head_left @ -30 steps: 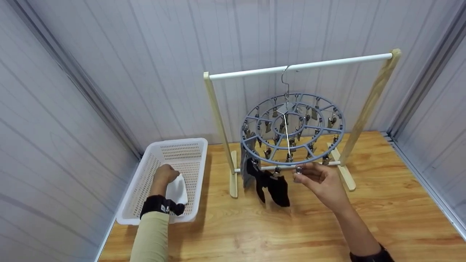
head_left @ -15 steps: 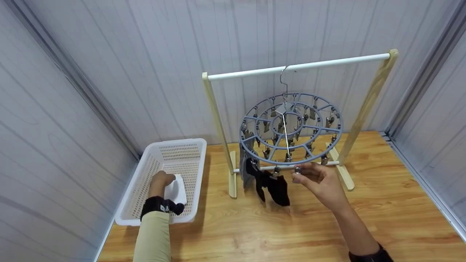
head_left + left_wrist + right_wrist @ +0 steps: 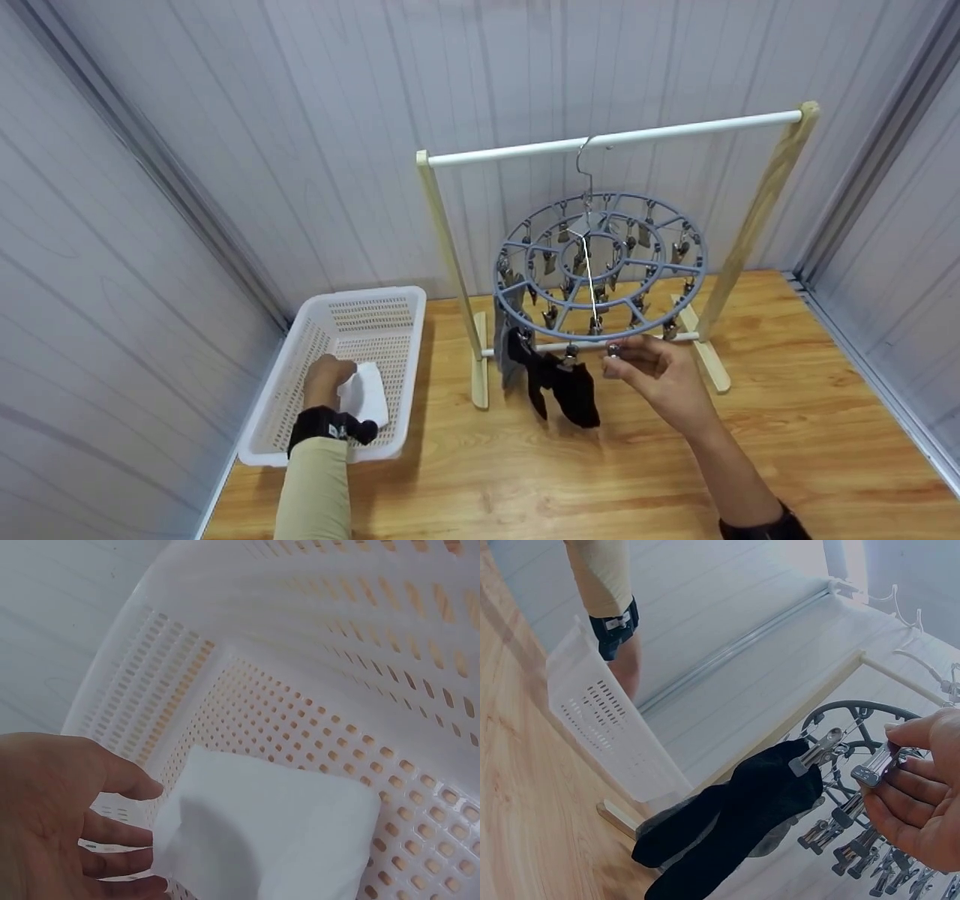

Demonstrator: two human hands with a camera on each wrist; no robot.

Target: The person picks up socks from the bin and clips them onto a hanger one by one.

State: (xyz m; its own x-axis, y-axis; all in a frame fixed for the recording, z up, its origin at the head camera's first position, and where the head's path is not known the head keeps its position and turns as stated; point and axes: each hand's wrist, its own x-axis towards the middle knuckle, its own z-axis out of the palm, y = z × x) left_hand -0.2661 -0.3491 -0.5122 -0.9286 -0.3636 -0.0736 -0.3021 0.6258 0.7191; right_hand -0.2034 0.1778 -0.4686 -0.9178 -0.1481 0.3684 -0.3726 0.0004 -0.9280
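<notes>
In the left wrist view a folded white cloth [image 3: 277,817] lies on the floor of the white plastic basket [image 3: 410,360]. My left hand [image 3: 328,379] reaches into the basket at the cloth's left edge, thumb and fingers apart, the fingertips at or just against it. With thumb and fingers my right hand [image 3: 670,381] pinches a metal clip [image 3: 876,765] at the front rim of the round blue-grey clip hanger [image 3: 517,311]. Left of this hand, black socks [image 3: 742,802] hang from other clips, with a grey piece [image 3: 510,367] behind them.
The hanger hooks on the white bar [image 3: 510,152] of a wooden-legged stand [image 3: 757,217] at the back of the wooden table [image 3: 525,480]. Several bare clips dangle from its rings. Pale panel walls [image 3: 337,150] enclose the back and sides.
My left hand has drawn back slightly toward me and to the left along the white cloth. The cloth has shifted a little. My right hand still pinches the clip in almost the same place.
</notes>
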